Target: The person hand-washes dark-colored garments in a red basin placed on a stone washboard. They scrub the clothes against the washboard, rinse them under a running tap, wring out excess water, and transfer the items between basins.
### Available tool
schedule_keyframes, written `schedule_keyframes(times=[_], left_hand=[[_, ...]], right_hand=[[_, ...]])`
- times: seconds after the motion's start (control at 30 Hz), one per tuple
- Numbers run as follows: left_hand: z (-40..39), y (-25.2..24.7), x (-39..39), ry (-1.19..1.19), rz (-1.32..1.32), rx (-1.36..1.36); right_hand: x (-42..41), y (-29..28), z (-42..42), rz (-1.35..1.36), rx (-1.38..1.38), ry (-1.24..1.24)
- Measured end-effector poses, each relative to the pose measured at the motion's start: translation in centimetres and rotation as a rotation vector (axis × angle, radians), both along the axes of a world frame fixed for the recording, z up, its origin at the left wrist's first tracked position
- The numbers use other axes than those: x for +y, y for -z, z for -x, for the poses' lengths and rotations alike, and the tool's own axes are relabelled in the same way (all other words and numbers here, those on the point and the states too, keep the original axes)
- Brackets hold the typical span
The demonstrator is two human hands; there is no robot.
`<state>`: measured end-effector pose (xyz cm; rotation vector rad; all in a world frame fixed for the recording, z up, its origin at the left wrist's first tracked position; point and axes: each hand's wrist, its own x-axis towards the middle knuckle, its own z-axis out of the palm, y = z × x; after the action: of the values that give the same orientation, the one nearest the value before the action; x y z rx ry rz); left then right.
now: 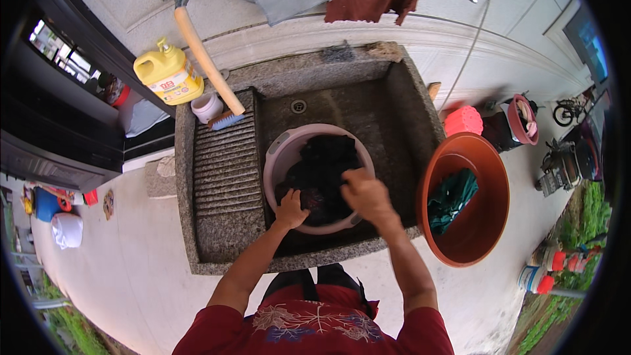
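Note:
Dark wet clothes (320, 167) lie bunched in a pale pink plastic basin (272, 177), which stands in a stone laundry sink (340, 103). My left hand (292, 211) rests over the basin's near left rim, thumb and fingers apart, fingertips touching the clothes. A reddish pattern shows on the cloth beside its thumb. My right hand (367, 196) is blurred and curled at the right side of the basin, against the edge of the clothes. Whether cloth is inside its fingers is hidden.
A ribbed washboard (226, 167) forms the sink's left side, with a scrub brush (226, 121), white pot (207, 107) and yellow detergent jug (167, 73) behind. A tan tap hose (207, 59) hangs above. At right, an orange tub (485, 227) holds green cloth (453, 199).

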<state>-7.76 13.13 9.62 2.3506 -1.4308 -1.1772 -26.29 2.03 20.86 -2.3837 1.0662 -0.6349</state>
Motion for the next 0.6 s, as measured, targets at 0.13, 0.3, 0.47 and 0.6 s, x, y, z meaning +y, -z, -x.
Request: schedule_keyframes(times=[0.13,0.3,0.47,0.6], left_hand=[[0.1,2.3,0.7,0.11,-0.072,-0.139],[-0.1,2.3,0.0,0.023,-0.065,-0.117],[-0.4,5.1,-0.2,-0.244,0.355,0.058],[-2.3,4.6,1.3,-0.514,0.348,0.326]], right_hand=[[3.2,10.8,-5.2,-0.039,0.259,-0.382],[2.6,16.7,-8.2,-0.146,0.319,-0.234],[0.0,23.2,-9.2,-0.288,0.264,-0.111],[-1.8,17.9,-10.1,-0.516,0.257,-0.019]])
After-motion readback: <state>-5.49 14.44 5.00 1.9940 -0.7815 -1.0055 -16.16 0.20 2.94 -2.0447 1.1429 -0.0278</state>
